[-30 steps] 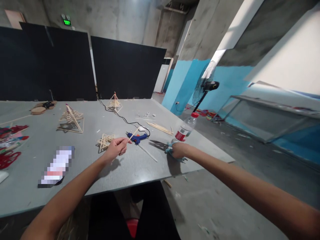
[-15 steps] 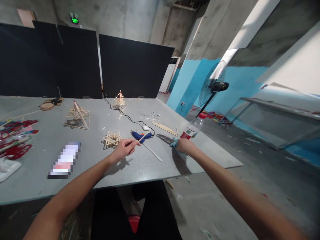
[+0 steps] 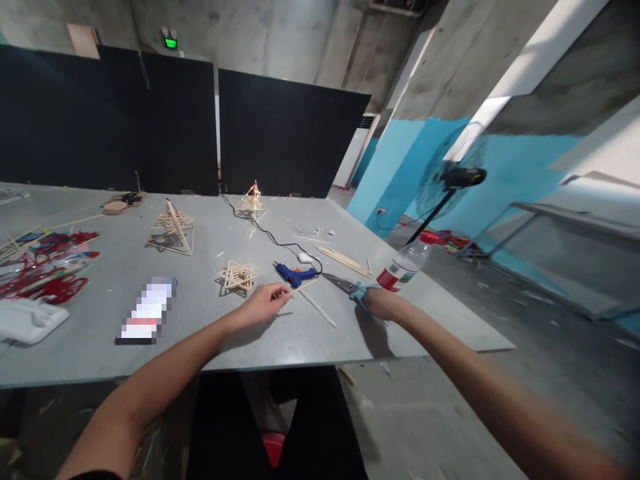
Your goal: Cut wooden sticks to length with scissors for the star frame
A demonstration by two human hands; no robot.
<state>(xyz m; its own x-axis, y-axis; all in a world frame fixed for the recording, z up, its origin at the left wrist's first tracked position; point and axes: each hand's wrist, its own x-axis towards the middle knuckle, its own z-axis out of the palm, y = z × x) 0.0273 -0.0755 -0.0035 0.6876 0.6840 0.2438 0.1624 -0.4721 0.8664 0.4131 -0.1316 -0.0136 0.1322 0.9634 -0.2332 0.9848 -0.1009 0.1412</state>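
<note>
My left hand (image 3: pixel 270 301) pinches one end of a thin wooden stick (image 3: pixel 306 287), which points right, just in front of the blue glue gun (image 3: pixel 296 274). My right hand (image 3: pixel 381 303) is closed round the light-blue handles of the scissors (image 3: pixel 345 283); their dark blades point left toward the glue gun. A clear glue stick (image 3: pixel 320 309) lies between my hands. To the left of my left hand sits a star-shaped stick piece (image 3: pixel 238 277). Behind the scissors lies a bundle of sticks (image 3: pixel 344 261).
A bottle with a red cap (image 3: pixel 406 265) stands beyond my right hand. On the table (image 3: pixel 200 293) are a phone (image 3: pixel 147 311), a stick pyramid (image 3: pixel 171 229), a lit pyramid (image 3: pixel 254 202), red materials (image 3: pixel 55 273) and a black cord (image 3: pixel 267 233).
The view has turned slightly left. My left hand has lowered the stick from over the glue gun to just in front of it. My right hand still holds the scissors.
</note>
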